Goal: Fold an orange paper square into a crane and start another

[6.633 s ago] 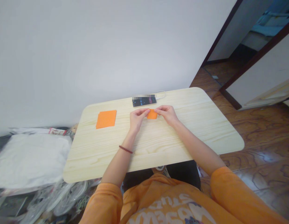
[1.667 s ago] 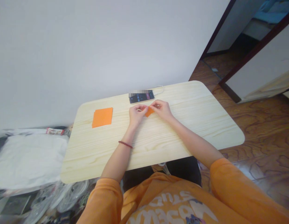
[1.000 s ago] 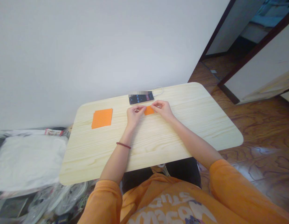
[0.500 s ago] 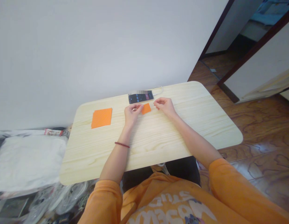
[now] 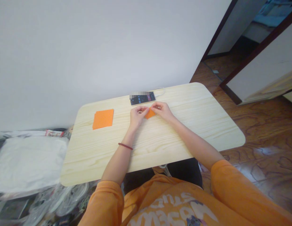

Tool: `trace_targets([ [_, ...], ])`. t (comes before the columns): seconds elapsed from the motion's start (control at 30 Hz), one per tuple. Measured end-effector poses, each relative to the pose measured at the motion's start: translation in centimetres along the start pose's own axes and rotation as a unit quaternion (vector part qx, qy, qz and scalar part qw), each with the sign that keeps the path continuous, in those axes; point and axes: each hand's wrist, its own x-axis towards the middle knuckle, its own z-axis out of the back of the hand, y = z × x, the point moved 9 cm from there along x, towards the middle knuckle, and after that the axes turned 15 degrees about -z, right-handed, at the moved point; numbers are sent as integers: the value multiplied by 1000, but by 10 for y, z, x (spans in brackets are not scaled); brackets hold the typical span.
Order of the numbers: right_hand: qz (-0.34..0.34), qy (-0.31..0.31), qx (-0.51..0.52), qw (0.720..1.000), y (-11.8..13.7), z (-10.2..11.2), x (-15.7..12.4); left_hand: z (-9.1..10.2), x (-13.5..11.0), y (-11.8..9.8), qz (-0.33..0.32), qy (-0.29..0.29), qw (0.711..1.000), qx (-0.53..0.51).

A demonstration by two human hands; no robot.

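Note:
A small folded piece of orange paper [image 5: 150, 114] is between my two hands, just above or on the pale wooden table. My left hand [image 5: 137, 115] pinches its left side between thumb and fingers. On the other side, my right hand [image 5: 162, 110] is closed on the paper's upper right edge, the thumbs close together. Fingertips cover parts of the paper, so its exact folds are hidden. To the left lies a stack of square orange paper [image 5: 103, 119], slightly askew, which neither hand touches.
Behind my hands, a phone [image 5: 143, 98] showing a timer lies near the table's back edge, a white cable [image 5: 161, 91] at its right end. The wooden table [image 5: 94, 160] stands against a white wall. Plastic-wrapped items [image 5: 66, 201] and white bedding-like cloth [image 5: 30, 163] are at the left.
My right hand has moved left and down and taken hold of the orange paper. My left hand has shifted slightly right with it. The paper stack has stayed put.

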Motion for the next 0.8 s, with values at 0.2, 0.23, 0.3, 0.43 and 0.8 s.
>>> trace_targets([
  [0.2,-15,-4,13,1000,2,2,1,1,-1,7,12,-41,998,-44],
  [0.23,-21,-4,9,1000,0,2,2,5,0,9,15,-58,997,-52],
  [0.3,-38,-3,1,999,-7,3,4,17,3,13,25,-103,992,-66],
  [0.43,-61,-30,0,998,-16,10,9,43,3,18,32,-206,974,-87],
  [0.8,-17,-49,84,995,-5,11,2,5,-2,28,101,-111,966,-209],
])
